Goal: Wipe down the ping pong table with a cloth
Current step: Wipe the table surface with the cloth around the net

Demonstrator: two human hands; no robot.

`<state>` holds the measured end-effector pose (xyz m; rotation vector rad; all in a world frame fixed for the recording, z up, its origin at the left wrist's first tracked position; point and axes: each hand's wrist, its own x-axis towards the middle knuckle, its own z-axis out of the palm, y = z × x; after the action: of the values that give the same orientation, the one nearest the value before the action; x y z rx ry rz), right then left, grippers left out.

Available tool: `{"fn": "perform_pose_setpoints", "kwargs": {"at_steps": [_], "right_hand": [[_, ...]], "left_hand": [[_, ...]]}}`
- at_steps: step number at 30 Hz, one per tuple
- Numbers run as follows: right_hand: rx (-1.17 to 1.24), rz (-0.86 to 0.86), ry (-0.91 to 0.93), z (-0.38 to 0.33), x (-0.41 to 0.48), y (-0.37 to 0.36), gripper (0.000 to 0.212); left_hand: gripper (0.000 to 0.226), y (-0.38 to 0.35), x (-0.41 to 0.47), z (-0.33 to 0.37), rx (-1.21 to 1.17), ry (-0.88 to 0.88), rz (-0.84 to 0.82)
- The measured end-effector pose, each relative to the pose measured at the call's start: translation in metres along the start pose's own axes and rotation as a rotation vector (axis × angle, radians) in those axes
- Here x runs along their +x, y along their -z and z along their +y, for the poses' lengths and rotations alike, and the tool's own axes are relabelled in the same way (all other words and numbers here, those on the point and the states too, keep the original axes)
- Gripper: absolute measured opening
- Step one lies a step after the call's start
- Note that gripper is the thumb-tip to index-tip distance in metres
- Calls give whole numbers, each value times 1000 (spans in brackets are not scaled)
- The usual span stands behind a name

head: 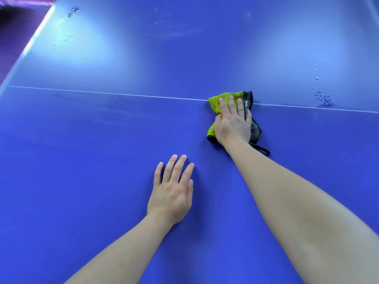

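Note:
The blue ping pong table [92,144] fills the view, with a thin white centre line [123,94] running across it. A yellow-green and grey cloth [215,100] lies bunched on that line at the right. My right hand [232,124] presses flat on the cloth with straight fingers. My left hand [174,191] rests flat on the bare table surface nearer to me, fingers spread, holding nothing.
Water droplets [323,95] sit on the table to the right of the cloth, by the line. More wet marks [67,23] lie at the far left near the table's white edge [26,50]. Faint smear streaks [168,31] show far ahead.

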<state>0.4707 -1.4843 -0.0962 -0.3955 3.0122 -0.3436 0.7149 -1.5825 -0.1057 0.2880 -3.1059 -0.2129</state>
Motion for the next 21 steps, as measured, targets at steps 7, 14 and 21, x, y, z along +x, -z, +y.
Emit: {"fn": "perform_pose_setpoints", "kwargs": {"at_steps": [7,14,21], "right_hand": [[24,-11,23,-1,-12,-2,56],[33,-5,39,1,-67,-6,56],[18,35,0,2,-154,-13,55]], "left_hand": [[48,-1,0,-2,-21,3,9],[50,-4,2,-2,-45,11,-3],[57,0,2,-4,-197,4,13]]}}
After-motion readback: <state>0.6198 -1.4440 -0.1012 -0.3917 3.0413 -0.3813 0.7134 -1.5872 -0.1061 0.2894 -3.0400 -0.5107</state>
